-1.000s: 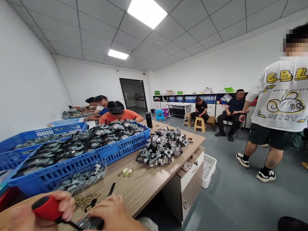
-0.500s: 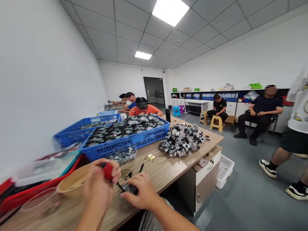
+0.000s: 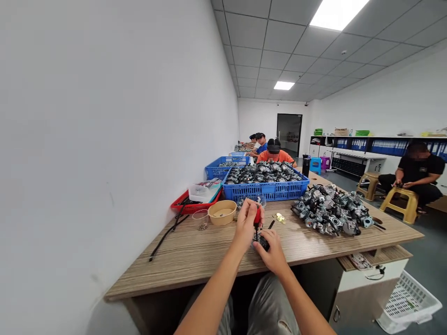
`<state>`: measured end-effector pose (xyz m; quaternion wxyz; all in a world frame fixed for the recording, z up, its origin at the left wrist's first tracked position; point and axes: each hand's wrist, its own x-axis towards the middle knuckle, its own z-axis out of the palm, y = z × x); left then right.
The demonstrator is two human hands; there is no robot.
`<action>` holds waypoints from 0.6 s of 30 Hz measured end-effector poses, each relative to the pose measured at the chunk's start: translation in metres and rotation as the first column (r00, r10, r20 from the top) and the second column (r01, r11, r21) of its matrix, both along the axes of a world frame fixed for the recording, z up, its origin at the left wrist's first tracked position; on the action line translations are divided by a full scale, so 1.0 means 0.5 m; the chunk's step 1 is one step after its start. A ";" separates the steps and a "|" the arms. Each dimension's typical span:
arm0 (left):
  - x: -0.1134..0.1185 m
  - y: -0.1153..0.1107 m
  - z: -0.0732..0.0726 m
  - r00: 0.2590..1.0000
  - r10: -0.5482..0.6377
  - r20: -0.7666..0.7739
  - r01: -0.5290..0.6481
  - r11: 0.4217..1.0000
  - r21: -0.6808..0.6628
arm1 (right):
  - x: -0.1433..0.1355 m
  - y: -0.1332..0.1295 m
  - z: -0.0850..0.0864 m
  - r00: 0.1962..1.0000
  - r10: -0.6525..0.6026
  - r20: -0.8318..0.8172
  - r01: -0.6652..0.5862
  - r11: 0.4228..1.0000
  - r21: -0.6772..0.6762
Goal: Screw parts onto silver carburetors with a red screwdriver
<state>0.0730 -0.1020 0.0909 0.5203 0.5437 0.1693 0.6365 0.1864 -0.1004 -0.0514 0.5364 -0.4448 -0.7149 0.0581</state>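
My left hand is closed around the red handle of a screwdriver, held upright with its dark shaft pointing down. Below it, my right hand grips a small grey and black carburetor against the table. The shaft's tip meets the top of that carburetor; the exact contact point is too small to make out. Brass-coloured round pieces lie just beyond my hands. A heap of carburetors rests to the right on the wooden table.
Behind my hands stands a blue crate full of carburetors. To the left are a tan bowl, a clear cup, a red tray and a black strip. A person in orange sits across the table.
The view has swung left, so the table and hands appear farther right. The screwdriver has gone from slanted to upright. Both hands keep their holds.
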 end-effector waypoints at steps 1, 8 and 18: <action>-0.001 0.002 0.000 1.000 -0.013 -0.008 0.013 1.000 0.002 | 0.001 0.001 -0.001 1.000 -0.002 0.002 0.002 1.000 0.005; 0.000 0.021 -0.007 1.000 -0.021 0.014 0.021 0.999 0.029 | 0.005 0.006 -0.006 1.000 0.009 0.007 -0.009 0.999 0.038; -0.018 0.013 -0.002 0.990 -0.090 -0.109 0.099 0.992 0.077 | 0.009 0.016 -0.018 1.000 0.007 0.001 -0.007 0.999 0.053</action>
